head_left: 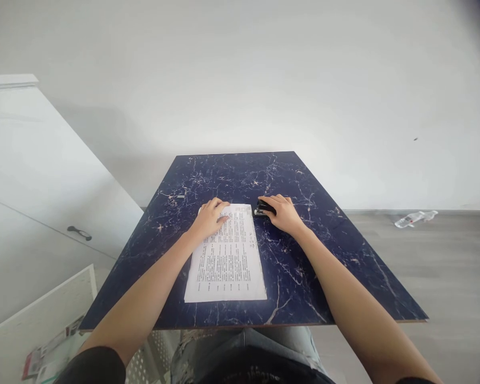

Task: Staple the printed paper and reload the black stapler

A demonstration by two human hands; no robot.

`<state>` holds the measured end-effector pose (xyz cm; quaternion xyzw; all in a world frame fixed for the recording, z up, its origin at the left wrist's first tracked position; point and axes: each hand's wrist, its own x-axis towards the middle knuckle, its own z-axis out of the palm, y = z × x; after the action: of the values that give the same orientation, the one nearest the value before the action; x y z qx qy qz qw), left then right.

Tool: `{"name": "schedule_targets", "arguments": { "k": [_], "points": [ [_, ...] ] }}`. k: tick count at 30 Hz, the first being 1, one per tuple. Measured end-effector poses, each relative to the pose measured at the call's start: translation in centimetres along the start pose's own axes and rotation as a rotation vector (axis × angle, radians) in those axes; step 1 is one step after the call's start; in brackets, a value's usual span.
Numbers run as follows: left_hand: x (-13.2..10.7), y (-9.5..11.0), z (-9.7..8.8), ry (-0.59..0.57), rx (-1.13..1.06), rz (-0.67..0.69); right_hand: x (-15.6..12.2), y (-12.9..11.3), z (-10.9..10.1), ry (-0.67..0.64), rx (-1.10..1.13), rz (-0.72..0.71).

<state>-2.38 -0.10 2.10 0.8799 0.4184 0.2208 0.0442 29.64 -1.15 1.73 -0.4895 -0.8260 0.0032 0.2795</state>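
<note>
A printed sheet of paper [236,261], perhaps a thin stack, lies on the dark blue marbled table [144,277]. My left hand [213,217] rests on its upper left part, fingers spread and pressing lightly on the page. Just off the sheet's upper right corner, my right hand [283,213] is wrapped around a black stapler [261,210]. The stapler's silvery front end points left at the paper's edge, while my palm covers its rear.
A small pale grey piece [180,197] sits on the table's left side. White cabinet doors [44,176] with a dark handle [79,232] stand at left. Beyond the table is a white wall [240,80]. Clear plastic packaging [416,218] lies on the floor at right.
</note>
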Motion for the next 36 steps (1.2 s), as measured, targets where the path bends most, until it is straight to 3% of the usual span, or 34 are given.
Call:
{"name": "schedule_targets", "arguments": {
  "k": [5, 13, 36],
  "points": [
    [-0.1, 0.0, 0.0, 0.028, -0.009, 0.012, 0.0, 0.2, 0.0, 0.009, -0.022, 0.009],
    [0.1, 0.5, 0.3, -0.005, 0.002, 0.008, 0.1, -0.6, -0.3, -0.014, 0.120, -0.037],
    [0.4, 1.5, 1.4, -0.042, 0.040, 0.022, 0.0, -1.3, -0.2, -0.026, 0.098, -0.021]
  ]
}}
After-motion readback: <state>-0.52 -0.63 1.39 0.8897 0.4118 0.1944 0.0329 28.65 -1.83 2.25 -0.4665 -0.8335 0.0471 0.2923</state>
